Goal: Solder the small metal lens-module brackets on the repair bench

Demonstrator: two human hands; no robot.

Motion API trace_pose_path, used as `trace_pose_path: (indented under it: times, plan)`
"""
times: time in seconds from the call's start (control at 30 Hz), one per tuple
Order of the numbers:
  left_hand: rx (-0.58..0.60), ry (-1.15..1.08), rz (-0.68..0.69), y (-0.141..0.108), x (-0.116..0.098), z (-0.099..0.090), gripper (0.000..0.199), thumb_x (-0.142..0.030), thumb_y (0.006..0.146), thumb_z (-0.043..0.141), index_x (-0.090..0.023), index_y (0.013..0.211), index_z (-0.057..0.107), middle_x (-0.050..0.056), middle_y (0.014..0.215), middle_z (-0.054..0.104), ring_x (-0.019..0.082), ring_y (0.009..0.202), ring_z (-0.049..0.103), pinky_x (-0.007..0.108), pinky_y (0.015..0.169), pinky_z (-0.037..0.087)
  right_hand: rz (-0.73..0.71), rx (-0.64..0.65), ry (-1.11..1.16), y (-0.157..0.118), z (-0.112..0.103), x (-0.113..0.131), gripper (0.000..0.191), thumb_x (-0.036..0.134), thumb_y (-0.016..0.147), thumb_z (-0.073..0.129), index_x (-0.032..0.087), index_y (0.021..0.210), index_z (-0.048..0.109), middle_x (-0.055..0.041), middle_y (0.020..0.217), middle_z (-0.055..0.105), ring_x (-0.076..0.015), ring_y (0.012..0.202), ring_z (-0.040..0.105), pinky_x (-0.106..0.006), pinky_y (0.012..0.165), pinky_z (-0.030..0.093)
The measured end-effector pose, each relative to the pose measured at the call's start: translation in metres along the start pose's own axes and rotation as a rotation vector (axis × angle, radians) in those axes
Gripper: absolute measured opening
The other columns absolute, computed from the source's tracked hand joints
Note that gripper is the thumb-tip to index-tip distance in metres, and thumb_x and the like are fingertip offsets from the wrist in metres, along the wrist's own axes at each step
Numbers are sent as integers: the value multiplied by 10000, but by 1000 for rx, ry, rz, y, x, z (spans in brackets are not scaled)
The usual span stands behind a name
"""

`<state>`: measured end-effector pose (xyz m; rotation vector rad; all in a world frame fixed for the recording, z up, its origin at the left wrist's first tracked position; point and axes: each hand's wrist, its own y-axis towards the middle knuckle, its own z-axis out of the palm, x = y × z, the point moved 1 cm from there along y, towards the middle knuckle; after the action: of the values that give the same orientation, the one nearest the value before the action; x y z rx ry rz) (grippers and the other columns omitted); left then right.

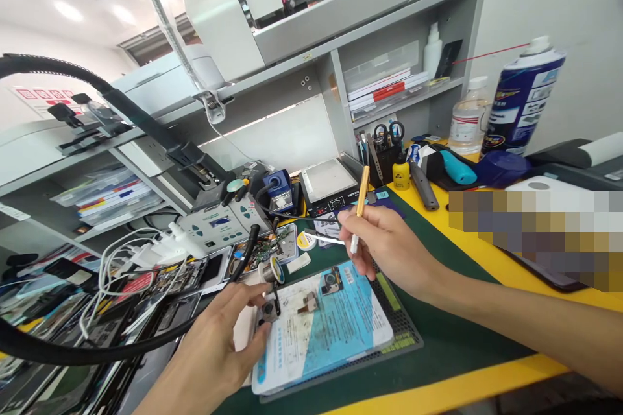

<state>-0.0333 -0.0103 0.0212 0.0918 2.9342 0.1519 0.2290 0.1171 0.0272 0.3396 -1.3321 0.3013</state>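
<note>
My left hand (pixel 221 337) is at the left edge of a blue and white box (pixel 335 331), thumb and fingers curled around a small dark camera module (pixel 269 310). A second small metallic part with a brown tab (pixel 308 303) lies on the box, to the right of those fingers. Above the box's far right corner, my right hand (pixel 374 240) grips a slim gold pen-like tool (pixel 363 191). The tool stands nearly upright, its silver end pointing down. Its tip is too small to make out.
A solder spool (pixel 270 270) and a tray of circuit boards (pixel 272 245) sit behind the box. A black hose (pixel 121 353) loops across the left, over stacked phone parts. Farther back are a rework station (pixel 219 224), a heating plate (pixel 328 185) and a blue spray can (pixel 523 100).
</note>
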Motion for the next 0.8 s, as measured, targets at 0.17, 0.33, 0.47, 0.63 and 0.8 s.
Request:
trace_pose_path:
  times: [0.17,0.33,0.47,0.63,0.8]
  plan:
    - [-83,124,-114,1,2,10,413,-437,923,563,-237,1275,645,48,993,743,245,834,734,359,742,581,0,7,2,1,0,0,344,361,1004,590,184,710,593,39,554,543,-93,381,516,-181,322,389]
    - [-135,157,-202,-3,-4,20,451,-431,899,582,-218,1292,641,40,908,739,265,840,740,362,731,555,7,14,4,1,1,1,349,342,1018,571,184,708,590,40,551,534,-94,380,509,-184,326,389]
    - [-172,166,-262,-7,-11,24,494,-491,892,595,-214,1298,645,42,884,736,280,806,737,366,689,538,10,17,4,1,1,0,350,338,1024,565,181,713,591,39,560,538,-90,377,503,-184,325,386]
    - [-210,120,-296,-8,-12,30,598,-679,918,553,-234,1305,647,32,865,724,276,775,727,387,694,559,-2,29,2,0,-1,0,364,372,1028,576,180,719,594,38,561,541,-96,390,517,-186,333,395]
    - [-240,65,-196,-13,-4,27,608,-682,887,640,-283,1345,608,22,966,739,272,906,729,392,776,600,-6,26,2,-1,-1,0,354,361,1030,574,180,726,597,39,563,544,-94,386,515,-187,332,395]
